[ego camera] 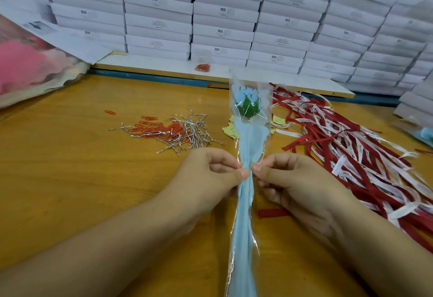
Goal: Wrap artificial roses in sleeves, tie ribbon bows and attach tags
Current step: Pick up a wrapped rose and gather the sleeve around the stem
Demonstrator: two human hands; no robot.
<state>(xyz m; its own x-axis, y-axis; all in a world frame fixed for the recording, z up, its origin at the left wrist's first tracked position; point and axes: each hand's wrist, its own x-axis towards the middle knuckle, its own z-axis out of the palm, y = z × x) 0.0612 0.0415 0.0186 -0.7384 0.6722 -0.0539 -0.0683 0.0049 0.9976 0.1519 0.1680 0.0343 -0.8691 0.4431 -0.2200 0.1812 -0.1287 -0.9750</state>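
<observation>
Down at the near edge, the blue-lined clear sleeve point(243, 238) runs straight away from the person, its long axis pointing near to far over the wooden surface point(93, 179). Partway up, both hands meet on it: the left hand point(210, 177) pinches the gathered neck from one side, the right hand point(290, 184) from the other, each grip clamped thumb-to-finger on the film, thumbs almost touching. Whether a tie is already inside that pinch, I can't quite tell. Beyond the grip, the sleeve flares and the rose point(248, 106) sits head-up at the far end, green base showing. So the cinch point is right between the hands, equally near to both. Further out: yellowish tags point(230, 130) beside the bloom, silver twist ties point(189, 130) and red paper clips point(154, 130) to the left, red and white ribbons point(351, 156) nearer the right hand. White boxes point(222, 15) are stacked behind.
</observation>
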